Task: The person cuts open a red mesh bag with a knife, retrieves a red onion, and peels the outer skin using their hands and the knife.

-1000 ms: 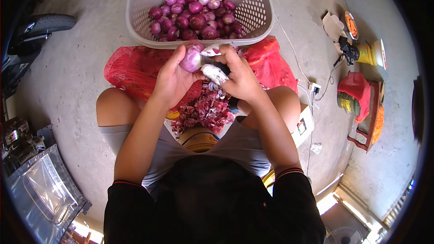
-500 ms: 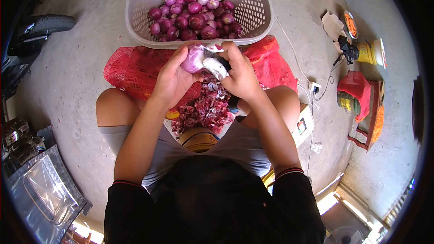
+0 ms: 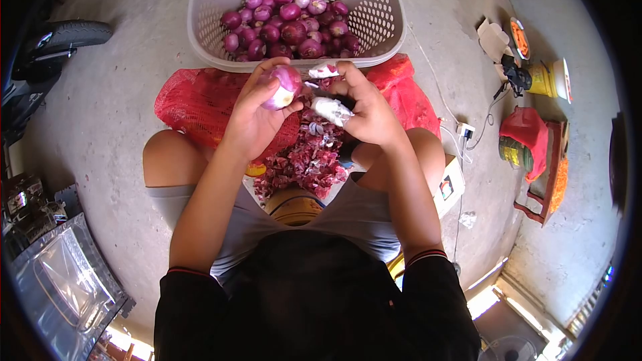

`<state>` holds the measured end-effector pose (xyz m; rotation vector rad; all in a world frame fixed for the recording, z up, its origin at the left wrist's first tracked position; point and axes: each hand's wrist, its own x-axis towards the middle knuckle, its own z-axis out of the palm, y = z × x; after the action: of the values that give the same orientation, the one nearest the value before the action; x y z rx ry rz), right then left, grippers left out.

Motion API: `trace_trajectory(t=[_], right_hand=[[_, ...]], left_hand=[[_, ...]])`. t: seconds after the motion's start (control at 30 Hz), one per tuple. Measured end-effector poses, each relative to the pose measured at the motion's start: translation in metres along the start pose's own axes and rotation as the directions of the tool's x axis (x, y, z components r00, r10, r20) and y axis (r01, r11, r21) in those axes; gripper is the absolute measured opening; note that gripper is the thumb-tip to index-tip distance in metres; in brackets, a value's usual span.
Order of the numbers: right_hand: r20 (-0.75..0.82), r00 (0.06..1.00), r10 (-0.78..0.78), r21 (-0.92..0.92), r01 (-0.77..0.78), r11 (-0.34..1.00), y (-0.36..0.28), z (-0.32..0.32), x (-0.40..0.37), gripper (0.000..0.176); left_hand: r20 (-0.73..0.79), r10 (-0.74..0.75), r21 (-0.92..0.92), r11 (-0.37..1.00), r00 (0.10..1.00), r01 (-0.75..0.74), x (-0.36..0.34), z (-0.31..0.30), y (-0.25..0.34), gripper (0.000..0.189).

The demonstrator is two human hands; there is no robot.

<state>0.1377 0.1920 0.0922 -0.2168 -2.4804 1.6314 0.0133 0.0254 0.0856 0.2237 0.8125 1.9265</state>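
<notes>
A purple onion (image 3: 285, 85) with a pale patch is held in my left hand (image 3: 253, 110), between thumb and fingers. Beside it on the right, my right hand (image 3: 372, 110) has white wrapping on its thumb and a fingertip. Those fingers are curled round something dark that I cannot make out. The two hands are apart, above a heap of red onion skins (image 3: 311, 160) between my legs. Just beyond them stands a grey basket (image 3: 297, 65) with many peeled purple onions (image 3: 292, 32) in it.
Red mesh sacks (image 3: 194, 103) lie under and beside my hands. A white power strip (image 3: 465, 130) with cables is on the floor at right, near a yellow bucket (image 3: 545, 79) and a small wooden stand (image 3: 552, 174). A wheel (image 3: 77, 33) is at upper left.
My right hand has drawn away from the onion to the right, opening a gap. The onion has turned in my left hand and now shows a pale patch toward me.
</notes>
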Motion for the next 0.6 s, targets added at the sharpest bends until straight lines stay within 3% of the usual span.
trace_trajectory(t=[0.1, 0.2, 0.3, 0.4, 0.5, 0.6], right_hand=[[0.007, 0.999, -0.046, -0.087, 0.047, 0.995, 0.000, 0.001, 0.000, 0.065], [0.060, 0.998, 0.030, -0.078, -0.025, 0.997, -0.008, 0.003, -0.002, 0.064], [0.018, 0.992, -0.122, -0.106, 0.123, 0.987, -0.005, 0.011, -0.002, 0.063], [-0.008, 0.992, -0.127, -0.153, 0.124, 0.980, -0.008, 0.018, -0.001, 0.062], [-0.033, 0.992, -0.125, -0.209, 0.116, 0.971, -0.011, 0.020, 0.001, 0.059], [-0.065, 0.991, -0.120, -0.232, 0.102, 0.967, -0.011, 0.020, 0.002, 0.056]], left_hand=[[-0.028, -0.023, -0.028, 0.999, 0.999, 0.022, 0.002, -0.007, -0.002, 0.039], [-0.027, -0.058, -0.085, 0.995, 0.998, 0.056, 0.003, -0.003, -0.001, 0.027], [-0.040, -0.076, -0.135, 0.988, 0.996, 0.070, 0.005, -0.006, -0.007, 0.025], [-0.051, -0.090, -0.143, 0.986, 0.995, 0.082, 0.004, -0.004, -0.008, 0.026], [-0.070, -0.056, -0.095, 0.994, 0.996, 0.049, 0.006, -0.010, -0.015, 0.042], [-0.060, -0.040, -0.098, 0.995, 0.997, 0.034, 0.006, -0.007, -0.016, 0.042]])
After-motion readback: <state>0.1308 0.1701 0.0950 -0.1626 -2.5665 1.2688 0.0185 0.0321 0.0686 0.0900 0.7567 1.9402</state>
